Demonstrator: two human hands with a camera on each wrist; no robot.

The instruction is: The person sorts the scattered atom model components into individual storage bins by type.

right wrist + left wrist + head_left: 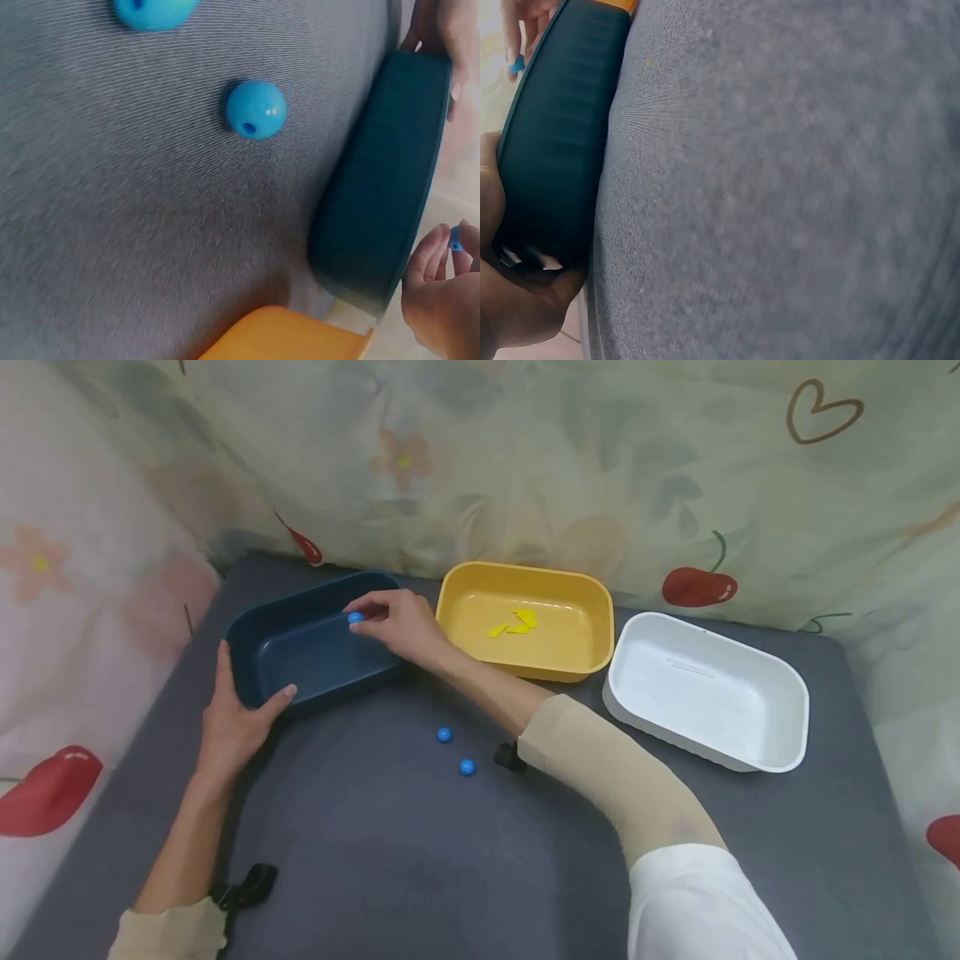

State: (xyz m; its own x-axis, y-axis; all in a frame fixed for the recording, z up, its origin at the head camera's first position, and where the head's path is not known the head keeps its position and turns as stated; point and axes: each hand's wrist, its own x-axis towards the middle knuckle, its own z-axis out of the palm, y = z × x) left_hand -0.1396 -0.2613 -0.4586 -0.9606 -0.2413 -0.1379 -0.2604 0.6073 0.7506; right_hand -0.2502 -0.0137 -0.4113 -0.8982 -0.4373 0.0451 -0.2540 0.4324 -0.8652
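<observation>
Between thumb and fingertips, my right hand (401,622) pinches a small blue bead (356,618) over the right part of a dark blue plastic bin (311,656). My left hand (228,725) grips the bin's left end, its thumb along the near side and its fingers round the far side. No beads show inside this bin. On the grey table lie two more blue beads, one nearer the bins (444,735) and one closer to me (467,767). The right wrist view shows a hole in a loose bead (256,109).
A yellow bin (555,673) holding several small yellow pieces (519,625) stands right of the dark blue one. Further right is a white bin (705,693). Patterned curtain (525,468) hangs behind and at the sides of the grey table (390,860).
</observation>
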